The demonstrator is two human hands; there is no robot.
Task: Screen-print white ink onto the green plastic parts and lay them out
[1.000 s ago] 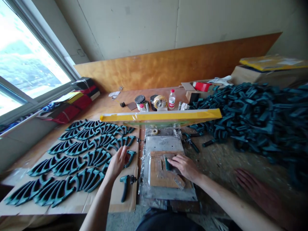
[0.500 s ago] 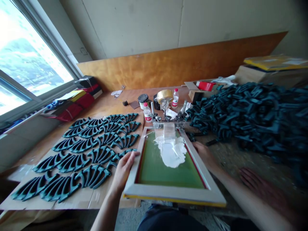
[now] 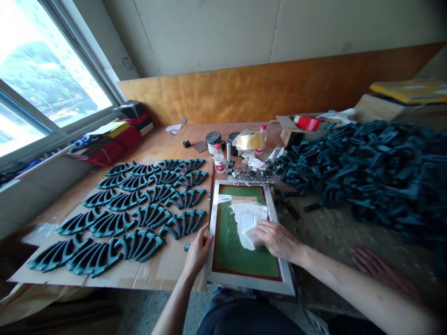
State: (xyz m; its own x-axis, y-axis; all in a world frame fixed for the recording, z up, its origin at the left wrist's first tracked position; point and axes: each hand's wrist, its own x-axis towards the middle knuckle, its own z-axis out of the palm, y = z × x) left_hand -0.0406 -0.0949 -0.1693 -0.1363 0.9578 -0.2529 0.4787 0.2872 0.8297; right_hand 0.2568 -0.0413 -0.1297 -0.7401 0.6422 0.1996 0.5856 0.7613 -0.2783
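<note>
Head view: the pale scraper (image 3: 252, 236) lies under the right hand's (image 3: 279, 239) curled, gripping fingers, on the green screen's (image 3: 244, 263) white paste (image 3: 244, 218); the left hand's (image 3: 199, 246) loosely curled fingers meet the frame (image 3: 212, 242).

Over there, the brown counter (image 3: 160, 145) bears a cardboard sheet (image 3: 186, 267) at nine o'clock, a black-lidded jar (image 3: 213, 142) near twelve, dark-green parts (image 3: 363, 172) heaped toward two.

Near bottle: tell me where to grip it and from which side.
I'd wrap the bottle's body, coming from the near left. It stands upright and looks slim and round, so fingers should close around it; the metal post crowds its right and the tub sits behind.
</note>
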